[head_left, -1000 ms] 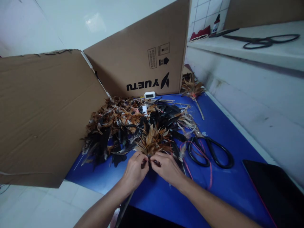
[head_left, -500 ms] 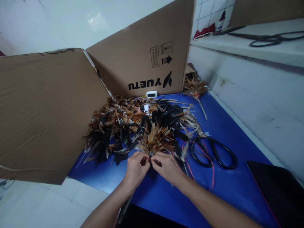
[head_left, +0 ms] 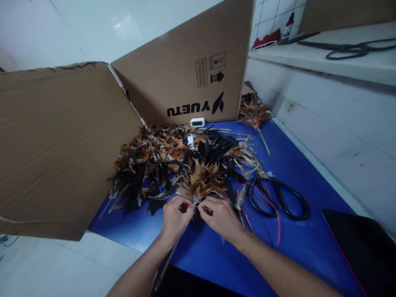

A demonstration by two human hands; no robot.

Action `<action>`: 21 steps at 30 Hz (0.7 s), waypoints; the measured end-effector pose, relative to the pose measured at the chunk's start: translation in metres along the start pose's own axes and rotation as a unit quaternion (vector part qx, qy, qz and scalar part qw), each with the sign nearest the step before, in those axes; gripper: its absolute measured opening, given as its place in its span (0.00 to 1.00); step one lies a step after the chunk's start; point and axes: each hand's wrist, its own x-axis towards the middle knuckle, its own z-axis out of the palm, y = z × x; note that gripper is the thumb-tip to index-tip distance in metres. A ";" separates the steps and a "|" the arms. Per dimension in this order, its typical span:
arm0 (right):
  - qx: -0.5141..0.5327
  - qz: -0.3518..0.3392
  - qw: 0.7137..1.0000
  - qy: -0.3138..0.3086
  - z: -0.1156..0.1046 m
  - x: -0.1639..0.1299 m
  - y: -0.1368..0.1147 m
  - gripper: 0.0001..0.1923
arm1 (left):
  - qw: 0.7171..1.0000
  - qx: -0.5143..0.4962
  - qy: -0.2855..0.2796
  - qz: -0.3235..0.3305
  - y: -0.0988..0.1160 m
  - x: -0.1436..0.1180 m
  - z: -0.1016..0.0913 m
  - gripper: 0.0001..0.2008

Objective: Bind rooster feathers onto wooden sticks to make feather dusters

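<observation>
A fan-shaped bundle of brown and tan feathers (head_left: 201, 183) points away from me in the middle of the table. At its base my left hand (head_left: 176, 218) is closed in a pinch. A thin stick (head_left: 165, 266) runs beneath my left wrist and forearm towards me. My right hand (head_left: 221, 218) pinches beside it, a small gap away. Whitish fluff and quill ends show between the fingertips. What exactly the right fingers grip is too small to make out. Behind the bundle lies a heap of loose brown and black feathers (head_left: 157, 154).
Large scissors with black handles (head_left: 292, 202) and pink string (head_left: 277, 231) lie right on the blue table (head_left: 204, 264). A feather duster (head_left: 255, 113) rests at the back right. Cardboard panels (head_left: 185, 70) stand behind and left. A small white digital display (head_left: 197, 122) sits before them.
My hands have drawn slightly apart, the left moving a little left. Pale fluff at the base of the feather bundle now shows between them, and the bundle has shifted slightly.
</observation>
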 end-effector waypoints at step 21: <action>-0.094 -0.005 0.995 -0.025 -0.001 0.001 0.002 0.11 | 0.980 -0.137 -0.019 -0.142 -0.012 -0.001 0.008 0.02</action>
